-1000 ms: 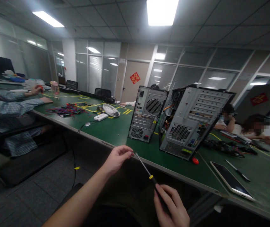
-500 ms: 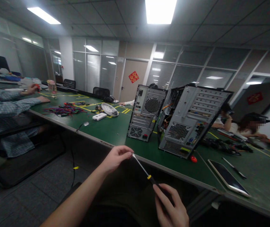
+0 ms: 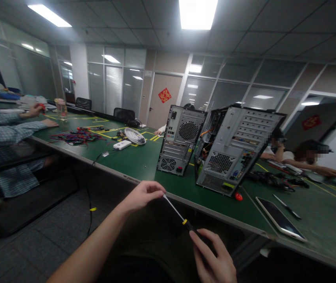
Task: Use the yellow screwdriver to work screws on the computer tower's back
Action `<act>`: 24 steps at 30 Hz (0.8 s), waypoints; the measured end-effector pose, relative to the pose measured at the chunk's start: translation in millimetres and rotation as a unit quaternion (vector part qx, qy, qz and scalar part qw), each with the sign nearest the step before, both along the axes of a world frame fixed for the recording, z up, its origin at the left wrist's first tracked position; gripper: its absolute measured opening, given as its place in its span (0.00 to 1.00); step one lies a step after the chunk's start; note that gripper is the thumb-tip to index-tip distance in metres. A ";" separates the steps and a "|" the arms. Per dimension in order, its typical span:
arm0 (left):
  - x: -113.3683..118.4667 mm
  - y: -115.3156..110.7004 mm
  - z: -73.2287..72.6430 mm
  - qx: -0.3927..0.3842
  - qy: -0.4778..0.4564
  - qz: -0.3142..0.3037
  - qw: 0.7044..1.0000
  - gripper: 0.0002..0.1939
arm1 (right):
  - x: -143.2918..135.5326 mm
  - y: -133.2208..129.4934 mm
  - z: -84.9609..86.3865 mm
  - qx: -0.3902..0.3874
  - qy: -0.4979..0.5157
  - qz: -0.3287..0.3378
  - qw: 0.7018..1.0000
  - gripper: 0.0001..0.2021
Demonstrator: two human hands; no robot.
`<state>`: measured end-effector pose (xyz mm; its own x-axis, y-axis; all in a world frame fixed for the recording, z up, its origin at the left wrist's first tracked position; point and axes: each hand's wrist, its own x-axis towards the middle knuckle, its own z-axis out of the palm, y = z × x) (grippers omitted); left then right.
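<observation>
My right hand [image 3: 213, 253] is wrapped round the black handle of a screwdriver [image 3: 175, 208] with a yellow collar, its shaft slanting up to the left. At the screwdriver's tip, the thumb and fingers of my left hand [image 3: 144, 194] are pinched together; anything between them is too small to make out. Both hands are in front of the near edge of the green table [image 3: 138, 165]. Beyond them stand a smaller computer case [image 3: 181, 137] and a larger, tilted-looking one [image 3: 235, 149], rear panels facing me.
A red object [image 3: 238, 196], a phone [image 3: 280, 218] and a slim knife-like tool [image 3: 287, 206] lie right of the cases. To the left are a white box [image 3: 122, 145], a white round basket [image 3: 134, 136] and bundled wires [image 3: 79, 136]. People sit at both sides.
The view has shifted slightly, moving the table and cases a little left in the picture. My hands keep the same hold. At the far right, a person's arm reaches further out.
</observation>
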<state>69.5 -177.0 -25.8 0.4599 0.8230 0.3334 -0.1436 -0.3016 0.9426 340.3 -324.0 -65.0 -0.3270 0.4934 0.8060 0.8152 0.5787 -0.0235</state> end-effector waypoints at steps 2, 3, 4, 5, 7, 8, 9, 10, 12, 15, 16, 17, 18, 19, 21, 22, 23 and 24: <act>0.3 0.5 -0.3 0.000 -0.002 -0.002 1.000 0.13 | -1.1 0.5 -0.4 0.007 -0.003 -0.008 1.000 0.20; 0.6 0.8 -0.3 0.001 -0.003 -0.002 1.000 0.14 | -1.8 0.7 -0.4 0.013 -0.003 -0.013 1.000 0.19; 0.9 1.0 -0.3 0.001 -0.004 -0.002 1.000 0.14 | -2.5 1.0 -0.4 0.018 -0.004 -0.015 1.000 0.19; 1.4 1.1 -0.2 0.001 -0.005 -0.002 1.000 0.14 | -3.2 1.2 -0.2 0.021 -0.004 -0.015 1.000 0.19; 2.2 1.2 -0.1 0.002 -0.007 0.000 1.000 0.14 | -4.4 1.5 0.4 0.023 -0.003 -0.012 1.000 0.18; 2.6 1.1 -0.1 0.001 -0.007 0.000 1.000 0.14 | -4.8 1.5 0.8 0.022 -0.002 -0.011 1.000 0.18; 2.9 1.0 0.0 0.001 -0.008 0.000 1.000 0.14 | -5.0 1.4 1.1 0.022 0.000 -0.009 1.000 0.18; 2.9 0.8 0.0 0.000 -0.007 0.001 1.000 0.14 | -5.2 1.3 1.5 0.021 0.002 -0.007 1.000 0.18; 2.6 0.6 0.4 0.000 -0.006 0.001 1.000 0.14 | -5.6 0.7 2.2 0.018 0.007 -0.004 1.000 0.19; 1.3 0.2 1.6 0.004 0.000 -0.004 1.000 0.14 | -6.7 -0.4 3.7 0.011 0.017 0.000 1.000 0.20; 0.9 0.1 2.1 0.006 0.003 -0.006 1.000 0.13 | -7.3 -0.6 4.3 0.009 0.022 0.002 1.000 0.20; 0.5 -0.1 2.6 0.008 0.006 -0.007 1.000 0.13 | -7.9 -0.6 4.9 0.007 0.027 0.004 1.000 0.20; 0.2 -0.2 3.1 0.008 0.008 -0.007 1.000 0.13 | -8.5 -0.5 5.3 0.006 0.034 0.006 0.999 0.19; 0.0 -0.2 3.5 0.007 0.009 -0.007 1.000 0.13 | -9.1 -0.2 5.7 0.006 0.040 0.007 0.999 0.18; -0.4 -0.2 3.8 0.005 0.010 -0.008 1.000 0.13 | -10.1 0.3 6.1 0.005 0.047 0.006 0.999 0.17; -0.6 0.0 3.7 0.005 0.011 -0.010 1.000 0.13 | -10.5 0.5 6.2 0.005 0.049 0.006 0.999 0.17; -0.8 0.2 3.5 0.004 0.012 -0.011 1.000 0.13 | -10.9 0.5 6.2 0.005 0.049 0.006 0.999 0.17; -1.1 0.4 3.2 0.005 0.013 -0.012 1.000 0.13 | -11.4 0.4 6.3 0.005 0.050 0.006 0.999 0.17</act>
